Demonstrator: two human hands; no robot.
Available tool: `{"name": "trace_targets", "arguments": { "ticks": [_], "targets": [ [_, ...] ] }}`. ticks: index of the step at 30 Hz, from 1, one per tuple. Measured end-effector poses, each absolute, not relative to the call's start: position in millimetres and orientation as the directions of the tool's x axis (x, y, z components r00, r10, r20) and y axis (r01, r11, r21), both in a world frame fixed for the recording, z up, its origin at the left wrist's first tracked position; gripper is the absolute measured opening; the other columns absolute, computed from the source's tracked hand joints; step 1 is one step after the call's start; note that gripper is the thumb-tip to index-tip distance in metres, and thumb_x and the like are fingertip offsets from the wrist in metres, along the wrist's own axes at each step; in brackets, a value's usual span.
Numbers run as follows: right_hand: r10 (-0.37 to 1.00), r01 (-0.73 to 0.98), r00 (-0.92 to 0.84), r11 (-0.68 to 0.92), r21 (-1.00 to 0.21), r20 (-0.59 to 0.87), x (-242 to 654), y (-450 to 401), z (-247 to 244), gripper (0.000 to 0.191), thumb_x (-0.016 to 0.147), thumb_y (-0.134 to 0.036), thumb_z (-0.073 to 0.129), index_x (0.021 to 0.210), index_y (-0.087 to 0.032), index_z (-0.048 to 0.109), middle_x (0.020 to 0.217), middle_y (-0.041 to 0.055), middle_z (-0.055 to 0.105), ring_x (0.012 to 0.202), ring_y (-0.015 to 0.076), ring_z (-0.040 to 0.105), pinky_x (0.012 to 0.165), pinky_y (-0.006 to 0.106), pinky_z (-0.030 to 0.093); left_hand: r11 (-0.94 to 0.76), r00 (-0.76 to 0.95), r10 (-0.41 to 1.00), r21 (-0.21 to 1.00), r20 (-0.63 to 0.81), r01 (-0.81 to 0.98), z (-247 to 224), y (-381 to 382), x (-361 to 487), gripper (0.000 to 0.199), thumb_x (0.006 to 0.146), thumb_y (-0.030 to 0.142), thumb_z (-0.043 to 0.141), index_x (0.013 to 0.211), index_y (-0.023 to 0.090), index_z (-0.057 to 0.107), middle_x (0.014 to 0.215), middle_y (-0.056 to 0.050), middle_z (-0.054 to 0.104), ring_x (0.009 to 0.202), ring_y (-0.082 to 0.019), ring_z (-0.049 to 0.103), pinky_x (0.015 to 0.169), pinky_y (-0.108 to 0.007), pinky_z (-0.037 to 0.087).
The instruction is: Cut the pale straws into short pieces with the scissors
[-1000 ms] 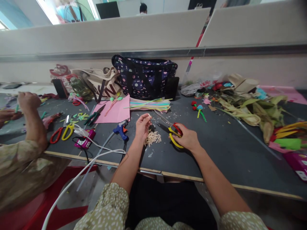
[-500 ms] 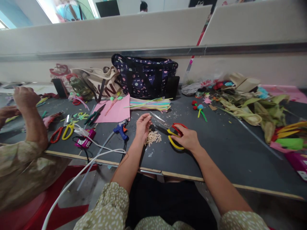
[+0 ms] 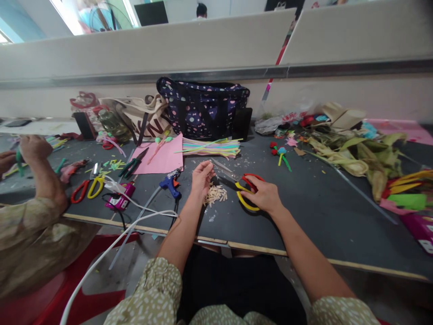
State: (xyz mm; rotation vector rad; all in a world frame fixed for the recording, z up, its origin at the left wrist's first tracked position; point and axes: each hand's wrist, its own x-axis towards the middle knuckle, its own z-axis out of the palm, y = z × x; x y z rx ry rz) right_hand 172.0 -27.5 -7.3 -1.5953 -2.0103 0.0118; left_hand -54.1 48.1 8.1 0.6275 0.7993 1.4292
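Observation:
My right hand (image 3: 265,197) is closed round the red and yellow handles of a pair of scissors (image 3: 249,206). The scissors' blades are parted and point away to the left, their tips by my left hand's fingers. My left hand (image 3: 202,178) is closed in a pinch; whatever is between the fingertips is too small to make out. Just under it on the dark table lies a heap of short pale cut pieces (image 3: 216,195). A blue glue gun (image 3: 170,184) lies to the left of my left hand.
Behind my hands lie pastel pipe cleaners (image 3: 209,147), pink paper (image 3: 162,160) and a patterned bag (image 3: 206,108). Dried husks (image 3: 358,158) fill the right side. At left are another pair of scissors (image 3: 96,186), dark-handled pliers (image 3: 134,163), white cables (image 3: 142,219) and a co-worker's hand (image 3: 35,146).
My two hands and the scissors have hardly moved. At the left, the co-worker's raised hand has come lower, and a green strip now shows beside it.

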Motion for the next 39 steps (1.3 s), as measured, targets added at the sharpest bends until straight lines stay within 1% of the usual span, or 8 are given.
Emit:
{"name": "trace_targets", "arguments": {
  "ticks": [6,10,13,21,26,30,35,39],
  "targets": [
    [0.893,0.894,-0.128,0.292,-0.339,0.432,172.5,-27.7,-6.6,0.053,0.076,-0.054,0.061,0.118,-0.023,0.061,0.081,0.0021,0.071,0.074,0.0187,0.067,0.069,0.028,0.047,0.073,-0.021,0.994,0.788,-0.109,-0.611,9.3,47.2,-53.8,0.034,0.056,0.024,0.084,0.084,0.016,0.067,0.067,0.002,0.064,0.055,-0.006,0.058,0.058,-0.019,0.049],
    [0.903,0.885,-0.117,0.284,-0.369,0.414,172.1,-27.7,-7.2,0.054,0.075,-0.054,0.063,0.119,-0.022,0.060,0.084,0.0022,0.072,0.074,0.0182,0.067,0.068,0.028,0.047,0.076,-0.022,0.993,0.782,-0.114,-0.619,9.1,47.7,-54.4,0.033,0.057,0.024,0.083,0.085,0.017,0.067,0.071,0.002,0.065,0.055,-0.005,0.058,0.057,-0.018,0.049],
    [0.904,0.876,-0.119,0.290,-0.386,0.410,170.4,-27.8,-6.8,0.055,0.074,-0.054,0.064,0.118,-0.022,0.061,0.083,0.0017,0.072,0.074,0.0182,0.067,0.068,0.028,0.048,0.082,-0.017,0.993,0.773,-0.120,-0.630,8.7,48.0,-54.8,0.033,0.057,0.023,0.083,0.085,0.017,0.067,0.068,0.003,0.064,0.055,-0.005,0.058,0.057,-0.017,0.049],
    [0.901,0.881,-0.136,0.301,-0.366,0.412,166.2,-28.4,-6.3,0.051,0.075,-0.053,0.063,0.116,-0.024,0.062,0.085,0.0020,0.072,0.076,0.0195,0.068,0.068,0.029,0.049,0.113,0.002,0.989,0.762,-0.145,-0.638,10.0,46.4,-54.0,0.035,0.056,0.022,0.083,0.086,0.017,0.066,0.065,0.004,0.062,0.054,-0.005,0.058,0.055,-0.016,0.049],
    [0.898,0.880,-0.139,0.305,-0.364,0.417,166.7,-28.7,-6.9,0.050,0.076,-0.052,0.062,0.117,-0.024,0.062,0.094,0.0037,0.072,0.081,0.0204,0.068,0.071,0.030,0.050,0.119,0.010,0.989,0.758,-0.147,-0.641,7.3,46.8,-53.8,0.035,0.056,0.021,0.083,0.086,0.017,0.065,0.066,0.005,0.061,0.055,-0.004,0.058,0.054,-0.016,0.049],
    [0.902,0.871,-0.141,0.309,-0.383,0.408,167.7,-28.8,-7.5,0.051,0.076,-0.053,0.062,0.118,-0.023,0.062,0.090,0.0032,0.073,0.079,0.0197,0.068,0.071,0.030,0.050,0.122,0.013,0.989,0.760,-0.148,-0.639,5.5,47.0,-53.4,0.035,0.056,0.021,0.083,0.086,0.018,0.065,0.066,0.005,0.061,0.055,-0.004,0.058,0.055,-0.016,0.049],
    [0.900,0.863,-0.138,0.314,-0.396,0.413,168.0,-28.1,-8.4,0.051,0.076,-0.054,0.062,0.117,-0.023,0.063,0.100,0.0052,0.072,0.082,0.0199,0.068,0.073,0.030,0.051,0.130,0.022,0.988,0.746,-0.153,-0.653,4.9,46.7,-52.7,0.035,0.055,0.020,0.084,0.084,0.017,0.064,0.065,0.005,0.061,0.055,-0.005,0.057,0.054,-0.016,0.048],
    [0.904,0.861,-0.137,0.311,-0.402,0.406,168.7,-27.4,-10.7,0.050,0.077,-0.052,0.062,0.118,-0.023,0.063,0.099,0.0055,0.072,0.084,0.0204,0.068,0.073,0.031,0.052,0.148,0.031,0.985,0.741,-0.169,-0.655,5.4,46.2,-52.9,0.035,0.056,0.020,0.083,0.084,0.018,0.064,0.064,0.005,0.061,0.054,-0.005,0.057,0.054,-0.016,0.047]
  ]
}}
